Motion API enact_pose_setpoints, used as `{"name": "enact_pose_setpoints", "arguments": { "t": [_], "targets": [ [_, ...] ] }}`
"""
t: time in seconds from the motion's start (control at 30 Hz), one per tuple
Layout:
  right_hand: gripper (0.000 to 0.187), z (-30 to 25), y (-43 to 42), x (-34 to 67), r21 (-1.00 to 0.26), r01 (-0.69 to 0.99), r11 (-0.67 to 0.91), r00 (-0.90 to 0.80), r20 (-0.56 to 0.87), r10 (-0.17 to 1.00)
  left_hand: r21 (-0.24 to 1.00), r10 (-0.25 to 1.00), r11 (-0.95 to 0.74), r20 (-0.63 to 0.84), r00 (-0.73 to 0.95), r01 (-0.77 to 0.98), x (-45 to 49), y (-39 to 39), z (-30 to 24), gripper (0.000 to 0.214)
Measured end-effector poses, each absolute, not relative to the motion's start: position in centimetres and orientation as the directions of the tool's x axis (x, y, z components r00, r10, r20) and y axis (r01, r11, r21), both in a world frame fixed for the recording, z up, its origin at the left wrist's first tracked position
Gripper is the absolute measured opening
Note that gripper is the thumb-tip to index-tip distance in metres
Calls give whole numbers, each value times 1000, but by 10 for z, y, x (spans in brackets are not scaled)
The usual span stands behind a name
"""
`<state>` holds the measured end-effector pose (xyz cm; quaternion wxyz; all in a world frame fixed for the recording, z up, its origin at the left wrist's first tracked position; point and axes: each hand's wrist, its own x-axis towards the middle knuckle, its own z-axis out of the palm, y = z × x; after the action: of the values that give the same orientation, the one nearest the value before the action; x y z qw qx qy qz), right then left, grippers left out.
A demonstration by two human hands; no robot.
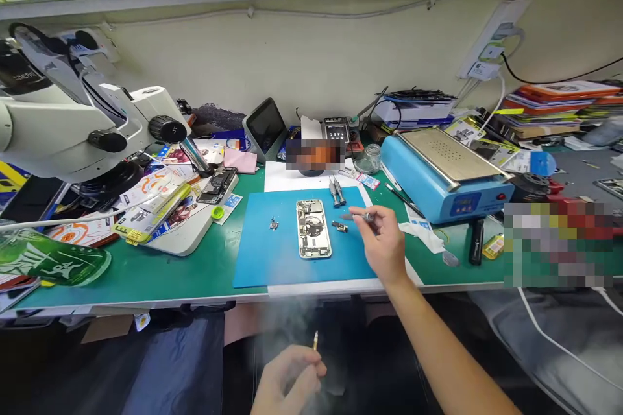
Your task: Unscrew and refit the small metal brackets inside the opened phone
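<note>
My left hand (291, 377) is below the table edge, its fingers closed on a lit cigarette (316, 341), with smoke drifting above. Over the right side of the blue mat (263, 266), my right hand (384, 240) grips a small screwdriver (359, 214) that points left. Just under its tip lies a small dark phone part (339, 227). An opened smartphone (313, 230), its inner parts exposed, rests face up in the middle of the mat. Left of it is a tiny metallic part (273, 224). Two more small screwdrivers (335, 192) lie behind the phone.
A white microscope (63, 130) stands at left, with another opened phone (217, 187) on its base. A green bottle (53, 259) lies near the front left. At right is a blue heating plate machine (423, 175), and a black cylindrical object (477, 241) lies before it.
</note>
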<state>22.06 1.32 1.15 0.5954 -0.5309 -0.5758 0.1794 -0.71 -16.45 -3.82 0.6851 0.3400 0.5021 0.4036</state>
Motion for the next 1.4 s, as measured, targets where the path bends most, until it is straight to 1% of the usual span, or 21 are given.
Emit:
{"name": "enact_pose_setpoints", "arguments": {
  "t": [0.07, 0.17, 0.23, 0.3, 0.4, 0.5, 0.63, 0.73, 0.93, 1.0, 1.1, 1.17, 1.23, 1.4],
  "targets": [
    [12, 13, 19, 232, -797, 473, 376, 234, 525, 818, 894, 901, 426, -403, 163, -143, -6, -165, -58, 49],
    [10, 11, 23, 244, -706, 603, 372, 147, 556, 818, 916, 900, 397, -375, 223, -58, -6, -160, -70, 34],
    [9, 8, 23, 249, -695, 628, 351, 136, 542, 830, 922, 897, 383, -358, 259, -50, -5, -155, -69, 25],
    [9, 6, 24, 250, -718, 613, 329, 156, 519, 841, 922, 889, 382, -349, 297, -58, -3, -150, -66, 20],
    [9, 5, 26, 248, -751, 589, 298, 179, 481, 858, 915, 868, 398, -352, 350, -68, 0, -147, -65, 19],
    [11, 6, 28, 247, -740, 620, 260, 167, 449, 878, 902, 839, 428, -371, 397, -61, 3, -147, -71, 20],
    [18, 7, 27, 246, -683, 690, 240, 120, 434, 893, 883, 793, 468, -403, 457, -33, 9, -151, -82, 21],
    [21, 7, 25, 245, -634, 731, 254, 59, 430, 901, 872, 774, 489, -420, 473, -28, 14, -153, -86, 22],
    [32, 7, 26, 244, -536, 788, 302, -77, 401, 913, 901, 784, 430, -403, 472, 56, 24, -153, -83, 23],
    [33, 7, 27, 245, -524, 788, 323, -110, 396, 912, 924, 810, 376, -364, 459, 69, 24, -152, -77, 24],
    [32, 7, 27, 248, -544, 780, 310, -82, 402, 912, 973, 874, 228, -212, 438, 17, 20, -152, -60, 28],
    [30, 7, 27, 250, -586, 765, 269, -18, 398, 917, 996, 929, 92, -79, 361, -20, 12, -150, -43, 28],
    [29, 7, 27, 251, -640, 726, 251, 47, 410, 911, 1000, 966, -9, 15, 259, -24, 0, -146, -24, 27],
    [31, 6, 25, 252, -746, 598, 293, 197, 491, 849, 990, 992, -117, 113, 49, 84, -32, -108, 21, 26]
  ]
}}
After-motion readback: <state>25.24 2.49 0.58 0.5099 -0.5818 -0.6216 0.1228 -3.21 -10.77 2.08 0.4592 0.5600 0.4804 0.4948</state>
